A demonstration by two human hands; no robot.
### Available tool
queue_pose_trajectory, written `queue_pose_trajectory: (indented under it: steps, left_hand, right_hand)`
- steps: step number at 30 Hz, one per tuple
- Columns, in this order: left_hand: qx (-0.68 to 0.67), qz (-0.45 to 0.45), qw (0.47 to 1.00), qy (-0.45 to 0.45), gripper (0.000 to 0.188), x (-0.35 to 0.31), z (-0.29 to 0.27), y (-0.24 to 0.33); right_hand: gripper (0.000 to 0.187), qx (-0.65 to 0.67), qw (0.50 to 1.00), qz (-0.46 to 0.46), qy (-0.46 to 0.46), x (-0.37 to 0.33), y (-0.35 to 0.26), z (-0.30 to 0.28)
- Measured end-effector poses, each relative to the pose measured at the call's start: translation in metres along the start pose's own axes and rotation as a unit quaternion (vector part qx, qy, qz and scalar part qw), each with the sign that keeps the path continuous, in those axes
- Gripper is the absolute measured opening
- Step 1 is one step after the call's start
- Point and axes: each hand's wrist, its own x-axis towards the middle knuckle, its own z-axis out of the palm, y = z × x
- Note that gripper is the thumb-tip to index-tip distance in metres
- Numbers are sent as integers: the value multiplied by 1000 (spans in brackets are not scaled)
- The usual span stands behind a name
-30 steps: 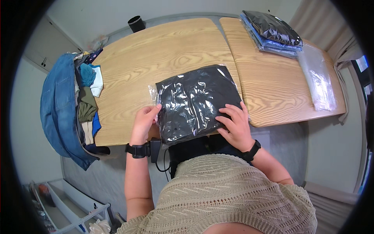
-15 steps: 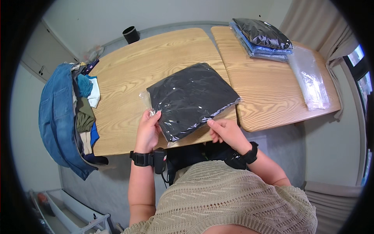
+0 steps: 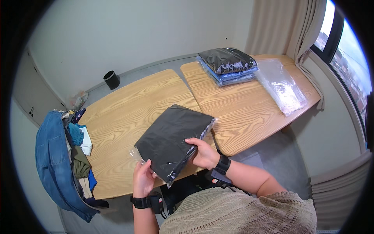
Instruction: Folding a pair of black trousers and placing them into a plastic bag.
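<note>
A folded dark garment in a clear plastic bag (image 3: 171,136) lies over the near part of the wooden table, its near corner toward me. My left hand (image 3: 143,177) pinches the bag's near left edge, thumb on top and fingers underneath. On the near right edge, my right hand (image 3: 203,153) grips the same bag, its thumb over the top and the other fingers beneath. A loose flap of clear plastic sticks out at the left end of the bag.
At the back of the right-hand table (image 3: 241,117) stands a stack of bagged folded clothes (image 3: 228,64). Flat clear plastic bags (image 3: 281,87) lie beside it. Loose clothes, including blue jeans (image 3: 52,156), heap at the left. A black bin (image 3: 112,80) stands on the floor.
My right hand has moved from pinching the bag's edge to gripping it further in, thumb on top. The head view has swung up and to the right.
</note>
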Motion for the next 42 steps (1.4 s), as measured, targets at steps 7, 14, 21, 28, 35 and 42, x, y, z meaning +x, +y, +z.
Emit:
queue_pose_trajectory:
  steps: [7,14,21,28,35,42]
  left_hand:
    - [209,33,975,67,45,6,-11,-12]
    - [428,248,835,240,46,11,-29,-44]
    - [488,253,794,261,53,7,-11,-47]
    - [498,263,784,262,51,9,-14,-49]
    - [486,260,793,259,49,11,-14,-51]
    - [495,270,785,259,49,9,-13,-49]
  right_hand:
    - [23,-48,995,-84,34,-38,-67,32]
    - [15,-94,950,-296,21,-51,-200,83]
    - [13,-71,924,-367,74,9,-345,81]
    - [13,-136,915,-343,164,79,-428,-4]
    - [23,-236,898,-304,214,78,-425,-9]
    - [29,-367,815,-316,318,45,-397,-9]
